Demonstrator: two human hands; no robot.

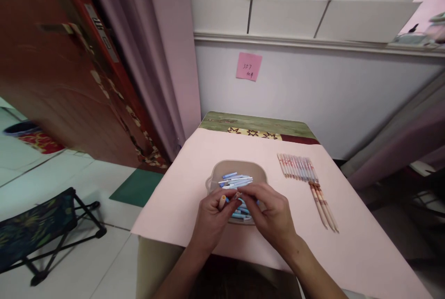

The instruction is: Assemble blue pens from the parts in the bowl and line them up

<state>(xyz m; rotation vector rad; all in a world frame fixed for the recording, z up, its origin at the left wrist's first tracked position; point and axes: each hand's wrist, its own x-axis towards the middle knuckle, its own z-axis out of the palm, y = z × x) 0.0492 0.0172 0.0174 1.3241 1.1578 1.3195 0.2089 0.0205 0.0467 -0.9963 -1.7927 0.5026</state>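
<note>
My left hand (pixel 210 218) is closed over the front of a beige tray, with a peach-coloured pen barrel (pixel 222 202) held in its fingers, the open end facing up. Between the fingertips of both hands sits a small brownish pen piece (pixel 237 195), partly hidden. My right hand (pixel 274 208) pinches it from the other side. Under the hands, the tray (pixel 217 171) holds several blue and white pen parts (pixel 236 182).
Right of the tray lies a row of assembled pens with clear caps (pixel 295 167); below it are three peach pens with brown tops (pixel 324 207). A pink sheet (pixel 174 197) covers the table. A folding stool (pixel 45 225) stands at left, near a red door (pixel 69 81).
</note>
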